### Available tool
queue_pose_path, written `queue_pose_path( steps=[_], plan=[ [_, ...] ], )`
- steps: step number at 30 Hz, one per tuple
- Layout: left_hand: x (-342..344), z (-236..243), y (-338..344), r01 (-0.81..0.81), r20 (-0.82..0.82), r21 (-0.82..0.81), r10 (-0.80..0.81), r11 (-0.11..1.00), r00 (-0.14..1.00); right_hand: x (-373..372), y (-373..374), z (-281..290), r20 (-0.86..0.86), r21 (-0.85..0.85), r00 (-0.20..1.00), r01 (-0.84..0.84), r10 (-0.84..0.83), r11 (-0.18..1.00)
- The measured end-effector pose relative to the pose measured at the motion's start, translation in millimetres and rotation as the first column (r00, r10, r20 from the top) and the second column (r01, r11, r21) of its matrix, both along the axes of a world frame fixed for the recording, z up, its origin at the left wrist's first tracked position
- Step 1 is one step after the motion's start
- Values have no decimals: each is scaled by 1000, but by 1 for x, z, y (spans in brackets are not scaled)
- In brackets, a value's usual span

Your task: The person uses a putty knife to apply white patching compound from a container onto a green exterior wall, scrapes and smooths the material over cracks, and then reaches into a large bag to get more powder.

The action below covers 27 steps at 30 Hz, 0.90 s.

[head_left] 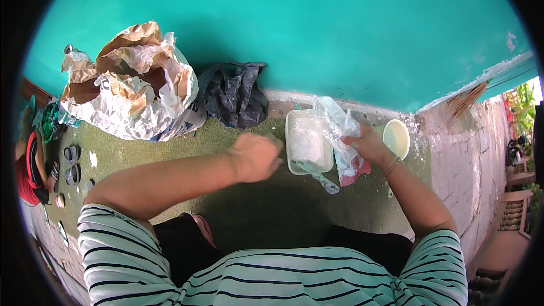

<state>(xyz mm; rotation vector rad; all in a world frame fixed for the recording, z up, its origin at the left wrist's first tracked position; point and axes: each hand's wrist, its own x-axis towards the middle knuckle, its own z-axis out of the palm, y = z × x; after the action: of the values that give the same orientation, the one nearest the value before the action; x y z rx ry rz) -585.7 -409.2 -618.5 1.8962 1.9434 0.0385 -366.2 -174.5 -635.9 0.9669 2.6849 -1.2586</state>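
My left hand (258, 156) is closed in a fist above the floor, left of a pale rectangular tub (290, 164). Whatever its fingers may hold is hidden. White powder (309, 139) fills much of the tub. My right hand (368, 144) grips a clear plastic bag (334, 114) over the tub's right side; the bag has white powder in it and a red-pink patch on its lower part. A tool smeared with white, its handle (325, 183) sticking out over the tub's near edge, rests with its other end in the tub.
A large crumpled paper sack (133, 105) stands open at the left by the teal wall (317, 28). Beside it lies a black plastic bag (237, 93). A cream bucket (396, 138) is right of my right hand. Sandals (72, 174) and another person (31, 170) are far left.
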Motion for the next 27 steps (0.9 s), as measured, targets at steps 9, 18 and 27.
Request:
queue_pose_path(
  steps=[9, 18, 27],
  plan=[
    [-78, -40, -68, -704, 205, -150, 719, 694, 664, -33, -8, 47, 73, -800, 898, 313, -434, 512],
    [-67, 17, -95, 221, -342, 828, 150, 516, 928, -43, -44, 91, 8, -590, 978, 173, -209, 788],
    [-186, -30, -105, -98, -458, 722, 579, 685, 675, -67, -57, 76, -13, -592, 972, 182, -234, 786]
  ],
)
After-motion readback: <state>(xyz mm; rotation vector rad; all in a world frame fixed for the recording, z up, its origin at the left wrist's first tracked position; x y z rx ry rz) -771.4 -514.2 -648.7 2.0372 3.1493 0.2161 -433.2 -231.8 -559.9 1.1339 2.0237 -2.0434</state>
